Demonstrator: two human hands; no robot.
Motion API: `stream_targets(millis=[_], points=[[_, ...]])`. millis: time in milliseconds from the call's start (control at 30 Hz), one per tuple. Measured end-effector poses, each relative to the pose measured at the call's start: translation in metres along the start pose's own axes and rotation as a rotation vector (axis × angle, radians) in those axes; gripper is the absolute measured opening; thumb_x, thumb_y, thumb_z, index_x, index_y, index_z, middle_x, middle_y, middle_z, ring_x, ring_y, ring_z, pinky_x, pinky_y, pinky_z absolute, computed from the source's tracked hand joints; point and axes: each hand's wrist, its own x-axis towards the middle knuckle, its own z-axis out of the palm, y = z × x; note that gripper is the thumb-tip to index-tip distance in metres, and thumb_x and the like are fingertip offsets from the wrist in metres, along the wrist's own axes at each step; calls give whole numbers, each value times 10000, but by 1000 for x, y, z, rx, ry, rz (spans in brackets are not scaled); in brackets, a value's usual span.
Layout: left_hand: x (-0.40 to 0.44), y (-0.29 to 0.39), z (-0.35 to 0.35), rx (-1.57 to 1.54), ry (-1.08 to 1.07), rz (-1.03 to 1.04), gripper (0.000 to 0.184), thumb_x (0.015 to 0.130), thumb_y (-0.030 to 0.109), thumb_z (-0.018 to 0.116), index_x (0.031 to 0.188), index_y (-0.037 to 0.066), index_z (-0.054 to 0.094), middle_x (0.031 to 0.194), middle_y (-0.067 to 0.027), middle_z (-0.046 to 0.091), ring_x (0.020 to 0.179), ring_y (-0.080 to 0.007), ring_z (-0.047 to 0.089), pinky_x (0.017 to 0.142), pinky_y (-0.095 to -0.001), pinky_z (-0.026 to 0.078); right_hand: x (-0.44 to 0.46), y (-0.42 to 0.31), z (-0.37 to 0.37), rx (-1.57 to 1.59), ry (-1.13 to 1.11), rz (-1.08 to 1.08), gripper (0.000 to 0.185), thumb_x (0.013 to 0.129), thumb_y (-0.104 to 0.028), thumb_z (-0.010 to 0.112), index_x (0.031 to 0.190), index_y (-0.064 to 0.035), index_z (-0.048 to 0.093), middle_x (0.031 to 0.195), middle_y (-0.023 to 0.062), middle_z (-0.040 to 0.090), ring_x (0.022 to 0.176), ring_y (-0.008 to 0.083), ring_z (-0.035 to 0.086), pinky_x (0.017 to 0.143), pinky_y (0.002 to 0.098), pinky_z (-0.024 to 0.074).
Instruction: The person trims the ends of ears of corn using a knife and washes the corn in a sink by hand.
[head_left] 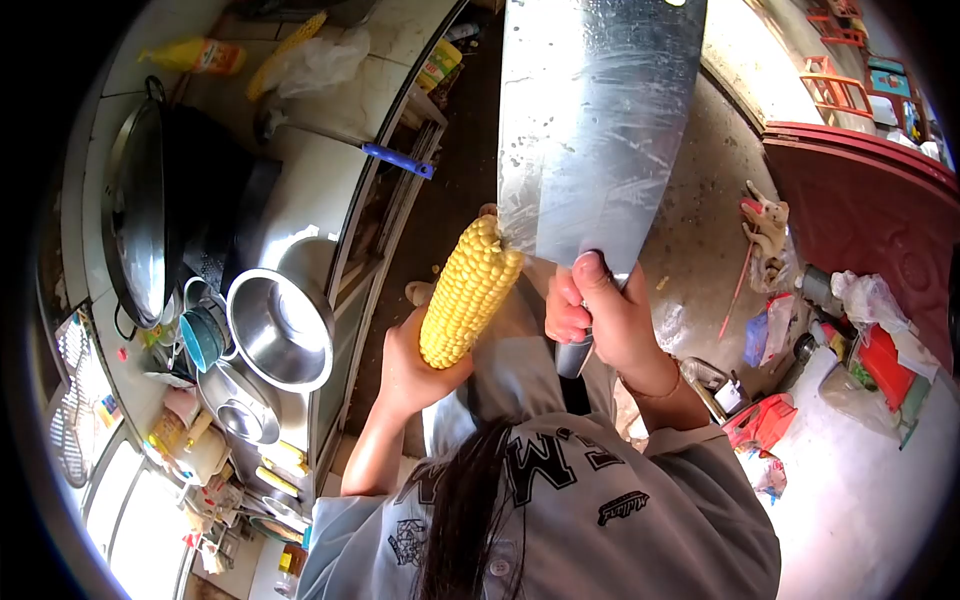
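Note:
A cob of yellow corn (468, 298) points up and slightly to the right, its lower end wrapped in my left hand (413, 368). My right hand (610, 315) grips the dark handle of a large cleaver (600, 130), with the thumb resting at the base of the blade. The wide, scratched metal blade rises to the top of the view. Its lower left edge is at the upper end of the cob; whether they touch I cannot tell.
Along the counter (300, 190) at the left are a steel bowl (280, 328), a lidded wok (140, 210), a blue-handled tool (398, 161) and a yellow bottle (200, 55). At right, a cat (768, 225) lies on the floor near bags beside a red door (860, 200).

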Motion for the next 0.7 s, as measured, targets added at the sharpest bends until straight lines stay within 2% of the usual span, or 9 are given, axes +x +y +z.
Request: stream_targets(millis=[33, 100, 133, 200, 367, 500, 567, 700], points=[[-2, -1, 0, 1, 1, -3, 422, 585, 103, 677, 976, -17, 571, 784, -147, 640, 740, -209, 652, 676, -294, 490, -1, 0, 0, 1, -1, 2, 393, 916, -323, 496, 659, -37, 419, 503, 3, 399, 424, 89, 381, 410, 247, 323], [-2, -5, 0, -86, -54, -38, 393, 583, 90, 667, 946, -26, 572, 780, -121, 638, 710, -154, 630, 665, -277, 482, 0, 0, -1, 56, -57, 26, 406, 917, -343, 487, 654, -45, 404, 499, 3, 392, 417, 94, 381, 411, 249, 322], [-2, -6, 0, -84, -53, -36, 393, 583, 90, 667, 946, -26, 572, 780, -121, 638, 710, -154, 630, 665, -277, 482, 0, 3, 0, -8, -74, 27, 392, 919, -402, 441, 692, -90, 368, 475, -4, 319, 379, 102, 309, 402, 266, 297], [-4, -7, 0, -135, -86, -47, 368, 578, 77, 662, 918, -28, 570, 766, -85, 628, 690, -110, 588, 653, -255, 466, 1, 0, 0, 27, -97, 47, 387, 918, -404, 441, 694, -98, 363, 475, -8, 310, 377, 101, 302, 400, 267, 292], [-6, -12, 1, -218, -152, -83, 362, 570, 64, 667, 906, -26, 566, 756, -55, 614, 691, -89, 558, 648, -237, 451, 4, -6, 0, 208, -190, 211, 396, 914, -442, 425, 688, -125, 348, 488, -24, 281, 395, 92, 291, 406, 264, 281], [-4, -7, -1, -279, -172, -82, 371, 566, 52, 668, 913, -28, 566, 763, -43, 610, 701, -78, 548, 657, -232, 447, 6, -10, -7, 252, -234, 226, 448, 901, -510, 392, 667, -130, 355, 487, -31, 283, 389, 89, 278, 403, 262, 282], [-2, -5, -3, -306, -179, -70, 379, 564, 50, 669, 921, -27, 566, 767, -41, 610, 703, -79, 548, 660, -232, 446, 3, -17, -4, 363, -244, 107, 380, 918, -395, 450, 699, -93, 378, 504, -5, 351, 394, 97, 350, 398, 260, 312], [3, 1, -4, -355, -175, -50, 403, 560, 47, 672, 943, -25, 568, 785, -42, 618, 715, -80, 553, 674, -232, 448, -4, -23, 2, 244, -197, -39, 345, 921, -347, 465, 725, -76, 380, 521, 7, 369, 402, 102, 360, 402, 266, 321]])
